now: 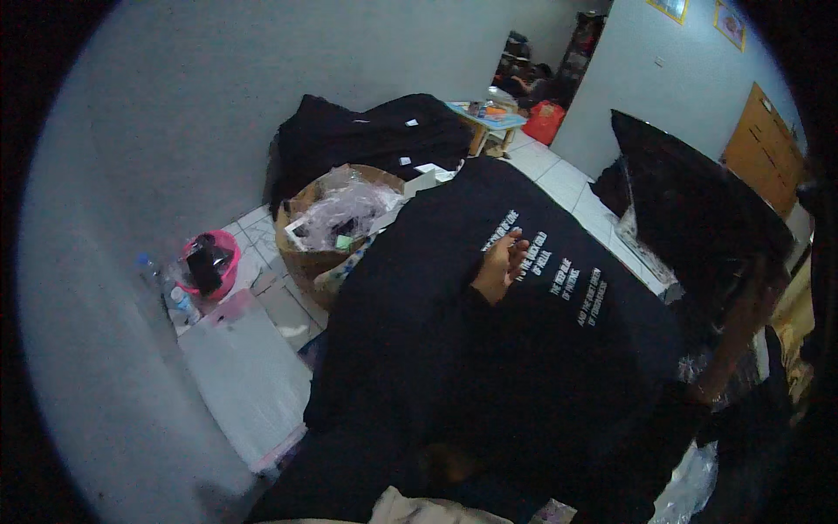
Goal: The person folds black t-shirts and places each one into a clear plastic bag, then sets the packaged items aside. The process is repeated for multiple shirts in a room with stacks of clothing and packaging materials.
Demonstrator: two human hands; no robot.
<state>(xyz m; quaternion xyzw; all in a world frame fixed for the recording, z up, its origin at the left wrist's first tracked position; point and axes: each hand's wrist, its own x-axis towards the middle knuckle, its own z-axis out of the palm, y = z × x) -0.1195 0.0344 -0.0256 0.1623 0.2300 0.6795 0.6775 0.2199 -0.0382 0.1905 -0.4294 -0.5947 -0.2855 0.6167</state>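
Observation:
A black T-shirt (419, 262) with lines of white print is spread out in front of me and fills the middle. Over the print is my left hand (499, 269), its fingers loosely bent and a little apart, holding nothing. On the right, my right arm reaches up, dim in shadow. My right hand (766, 284) is at the lower edge of a black garment (707, 192), which stands tilted up with clear plastic along its near side. The fingers there blend into the dark cloth.
Left of the shirt stands a round brown container (301, 262) full of crumpled clear plastic. A pink basin (229, 284), a bottle (183, 304) and a white padded sheet (244, 367) lie along the wall. Black garments (367, 140) are piled behind. A low table (489, 120) and red bag (543, 122) stand farther back.

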